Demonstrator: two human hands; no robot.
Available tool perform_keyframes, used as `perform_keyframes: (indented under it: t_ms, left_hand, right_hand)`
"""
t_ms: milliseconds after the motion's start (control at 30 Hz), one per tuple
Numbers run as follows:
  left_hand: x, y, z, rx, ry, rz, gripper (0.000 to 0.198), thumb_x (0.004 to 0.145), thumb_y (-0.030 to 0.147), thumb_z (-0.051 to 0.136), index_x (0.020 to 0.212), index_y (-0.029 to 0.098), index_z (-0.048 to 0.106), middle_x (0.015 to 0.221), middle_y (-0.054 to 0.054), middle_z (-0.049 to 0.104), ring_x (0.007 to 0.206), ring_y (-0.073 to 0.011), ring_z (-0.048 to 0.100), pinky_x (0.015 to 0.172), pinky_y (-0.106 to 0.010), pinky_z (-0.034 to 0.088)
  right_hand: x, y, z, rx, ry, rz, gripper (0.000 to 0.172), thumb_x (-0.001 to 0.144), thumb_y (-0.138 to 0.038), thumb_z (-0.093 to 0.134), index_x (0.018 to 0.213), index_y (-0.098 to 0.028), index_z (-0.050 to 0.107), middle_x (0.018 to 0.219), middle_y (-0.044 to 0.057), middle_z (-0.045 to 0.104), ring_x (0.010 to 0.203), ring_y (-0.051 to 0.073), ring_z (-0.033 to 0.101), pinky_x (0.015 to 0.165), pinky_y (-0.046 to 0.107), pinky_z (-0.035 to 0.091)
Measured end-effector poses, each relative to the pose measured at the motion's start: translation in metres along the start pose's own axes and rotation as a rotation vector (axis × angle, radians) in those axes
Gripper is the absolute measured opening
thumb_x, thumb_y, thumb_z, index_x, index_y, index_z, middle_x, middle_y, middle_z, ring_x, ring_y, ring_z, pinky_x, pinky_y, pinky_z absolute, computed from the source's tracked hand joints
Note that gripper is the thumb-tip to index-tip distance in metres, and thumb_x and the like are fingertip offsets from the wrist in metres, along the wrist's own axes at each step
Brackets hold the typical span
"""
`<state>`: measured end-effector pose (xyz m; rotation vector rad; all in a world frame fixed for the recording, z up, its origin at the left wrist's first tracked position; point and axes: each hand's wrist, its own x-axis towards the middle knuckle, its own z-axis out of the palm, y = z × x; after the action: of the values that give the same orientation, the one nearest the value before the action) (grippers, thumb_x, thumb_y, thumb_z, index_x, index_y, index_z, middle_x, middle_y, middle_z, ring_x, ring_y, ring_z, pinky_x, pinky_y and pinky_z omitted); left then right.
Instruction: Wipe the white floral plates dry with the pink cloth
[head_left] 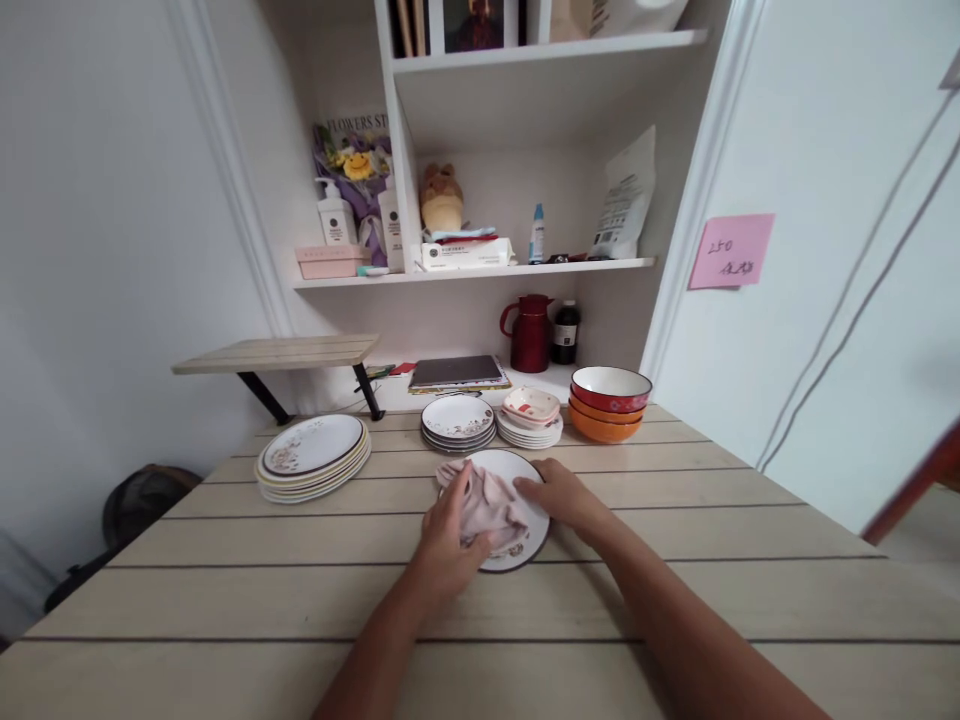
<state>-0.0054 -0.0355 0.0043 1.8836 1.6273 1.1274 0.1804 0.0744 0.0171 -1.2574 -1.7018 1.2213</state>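
Note:
A white plate (pixel 517 468) with a dark rim lies flat on the wooden table (pixel 225 590) in front of me. A crumpled pink cloth (pixel 491 503) covers much of it. My left hand (pixel 448 540) rests on the plate's near left side with fingers pressed on the cloth. My right hand (pixel 564 492) lies on the plate's right rim, fingers bent over the edge and touching the cloth.
A stack of large floral plates (pixel 313 455) sits at the left. Behind are a stack of smaller plates (pixel 457 421), small dishes (pixel 531 415) and stacked red and orange bowls (pixel 610 402). A red jug (pixel 529 334) and dark bottle (pixel 566 332) stand under the shelves.

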Motion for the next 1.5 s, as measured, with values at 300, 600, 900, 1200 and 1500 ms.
perform_keyframes:
  t_ms: [300, 600, 900, 1200, 1500]
  left_hand:
    - [-0.003, 0.009, -0.006, -0.184, 0.027, 0.059, 0.069, 0.078, 0.018, 0.051, 0.144, 0.021, 0.033, 0.15, -0.008, 0.035, 0.138, -0.0221, 0.031, 0.114, -0.041, 0.026]
    - [0.0, 0.01, -0.004, -0.292, -0.013, 0.148, 0.085, 0.063, 0.001, 0.039, 0.145, 0.021, 0.029, 0.146, -0.007, 0.042, 0.135, -0.0193, 0.036, 0.114, -0.042, 0.026]
    - [0.0, 0.011, -0.001, -0.33, 0.172, 0.024, 0.078, 0.078, 0.02, 0.054, 0.147, 0.023, 0.018, 0.151, -0.011, 0.031, 0.135, -0.0226, 0.035, 0.11, -0.04, 0.033]
    - [0.003, 0.004, -0.007, -0.661, 0.149, -0.094, 0.078, 0.086, 0.067, 0.03, 0.148, 0.021, 0.021, 0.144, -0.016, 0.042, 0.128, -0.0253, 0.046, 0.102, -0.04, 0.041]
    - [0.0, 0.02, -0.022, -0.775, -0.267, -0.062, 0.071, 0.078, 0.068, 0.048, 0.128, 0.017, 0.055, 0.123, -0.012, 0.063, 0.111, -0.0274, 0.058, 0.095, -0.041, 0.045]
  right_hand:
    - [-0.001, 0.008, 0.001, -0.569, 0.136, -0.104, 0.037, 0.072, -0.033, 0.064, 0.107, -0.02, 0.065, 0.11, 0.014, 0.062, 0.094, 0.026, 0.059, 0.083, 0.038, 0.04]
    - [-0.016, -0.014, 0.027, -0.478, 0.149, -0.408, 0.028, 0.083, -0.047, 0.053, 0.092, -0.025, 0.068, 0.095, 0.011, 0.061, 0.101, 0.028, 0.05, 0.092, 0.041, 0.031]
    - [-0.023, -0.022, 0.029, 0.242, -0.036, -0.193, 0.026, 0.073, -0.043, 0.065, 0.084, -0.021, 0.058, 0.08, 0.001, 0.06, 0.072, 0.017, 0.056, 0.066, 0.029, 0.044]
    - [-0.04, -0.047, 0.028, 0.895, -0.236, 0.068, 0.036, 0.084, -0.052, 0.054, 0.1, -0.021, 0.06, 0.087, 0.004, 0.07, 0.08, 0.02, 0.063, 0.075, 0.031, 0.05]
    - [-0.037, -0.044, 0.025, 0.945, -0.171, -0.081, 0.049, 0.073, -0.046, 0.07, 0.114, -0.021, 0.061, 0.052, -0.008, 0.047, 0.042, 0.008, 0.036, 0.044, 0.021, 0.031]
